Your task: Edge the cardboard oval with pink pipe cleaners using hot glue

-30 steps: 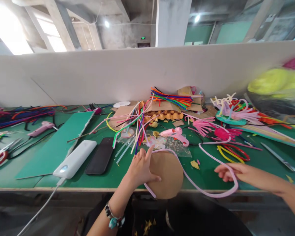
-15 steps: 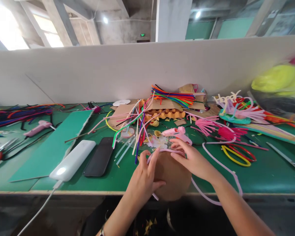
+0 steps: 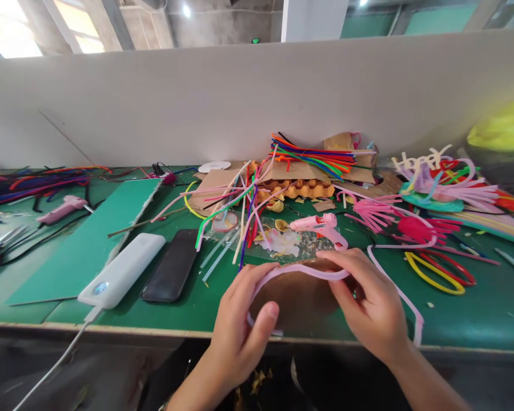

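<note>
A round piece of brown cardboard (image 3: 297, 299) is held up on edge between my hands at the table's front. Along its upper rim curves a lilac pipe cleaner (image 3: 302, 269), whose long tail runs off to the right. My left hand (image 3: 244, 319) wraps the left side of the disc, fingers along the rim and pipe cleaner, thumb raised on the near side. At the right end, my right hand (image 3: 370, 305) pinches the pipe cleaner against the disc's edge. Just beyond lies a pink glue gun (image 3: 321, 227) on a littered plastic sheet.
To the left lie a black phone (image 3: 170, 265), a white power bank (image 3: 122, 268) with a cable, a green board (image 3: 89, 234), a second glue gun (image 3: 64, 210) and scissors (image 3: 0, 248). Bundled pipe cleaners (image 3: 312, 155) lie at the back, before a grey partition (image 3: 240, 103).
The disc has been lifted and tilted, with its rim now towards me. My right hand has moved from the top rim to its right side. The view has dipped slightly.
</note>
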Demonstrator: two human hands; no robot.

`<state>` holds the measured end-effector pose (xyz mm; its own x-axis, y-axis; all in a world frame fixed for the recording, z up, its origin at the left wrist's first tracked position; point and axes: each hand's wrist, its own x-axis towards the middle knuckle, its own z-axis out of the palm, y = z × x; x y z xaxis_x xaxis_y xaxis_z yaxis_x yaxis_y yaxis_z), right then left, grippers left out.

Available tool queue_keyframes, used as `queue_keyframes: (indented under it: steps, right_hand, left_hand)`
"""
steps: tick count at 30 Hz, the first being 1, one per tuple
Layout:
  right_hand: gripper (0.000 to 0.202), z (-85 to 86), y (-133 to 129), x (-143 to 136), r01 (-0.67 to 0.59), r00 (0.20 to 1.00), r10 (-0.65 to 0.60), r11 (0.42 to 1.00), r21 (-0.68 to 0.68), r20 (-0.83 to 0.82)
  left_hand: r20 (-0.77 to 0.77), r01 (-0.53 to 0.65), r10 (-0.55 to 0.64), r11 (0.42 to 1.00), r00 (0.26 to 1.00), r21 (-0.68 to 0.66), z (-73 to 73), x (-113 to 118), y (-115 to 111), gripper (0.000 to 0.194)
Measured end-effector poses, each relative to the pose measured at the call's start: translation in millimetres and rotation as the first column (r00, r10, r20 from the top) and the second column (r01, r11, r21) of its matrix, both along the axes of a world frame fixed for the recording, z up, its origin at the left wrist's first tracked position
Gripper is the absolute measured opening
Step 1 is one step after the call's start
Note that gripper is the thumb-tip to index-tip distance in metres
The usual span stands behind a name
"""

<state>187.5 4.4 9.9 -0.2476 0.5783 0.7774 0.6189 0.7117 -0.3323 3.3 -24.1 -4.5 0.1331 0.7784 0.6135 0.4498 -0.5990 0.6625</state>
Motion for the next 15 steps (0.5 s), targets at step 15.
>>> queue_keyframes:
  steps: [15]
  right_hand:
    - [0.05, -2.5, 4.8, -21.3, 0.24, 0.961, -0.275, 0.881, 0.407, 0.027]
  left_hand:
    - [0.319, -0.144, 0.17, 0.984, 0.932, -0.103, 6.6, 18.3, 4.0, 0.023]
